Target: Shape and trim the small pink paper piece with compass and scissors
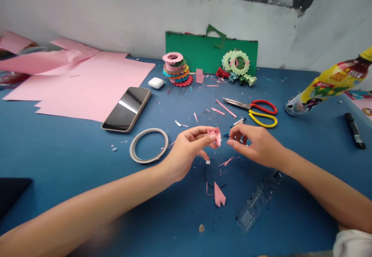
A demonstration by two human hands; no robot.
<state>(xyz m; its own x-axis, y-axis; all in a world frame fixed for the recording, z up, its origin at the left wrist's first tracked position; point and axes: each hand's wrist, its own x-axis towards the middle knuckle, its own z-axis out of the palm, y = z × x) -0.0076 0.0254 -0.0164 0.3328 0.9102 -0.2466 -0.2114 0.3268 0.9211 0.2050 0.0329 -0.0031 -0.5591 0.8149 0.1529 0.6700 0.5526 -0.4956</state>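
My left hand [192, 148] is closed on a small folded pink paper piece [215, 136], pinched between thumb and fingers above the table. Just to the right, my right hand [252, 143] is loosely curled, its thumb and fingertips a little apart. A thin blue pen-like item [226, 134] shows beside its fingertips, mostly hidden by the hand; I see nothing gripped. On the table below lies a pink folded paper piece [219, 195] with two points. Pink paper scraps [229, 161] are scattered around both hands. A roll of tape [134, 148] lies left of my left hand.
Scissors [263, 113] with red and yellow handles lie beyond my right hand. A phone [126, 110], white case [156, 83] and pink sheets [87, 86] are left. Stacked paper rings [178, 69] stand behind. A bottle [328, 83], marker [354, 131] and clear ruler [255, 204] are right.
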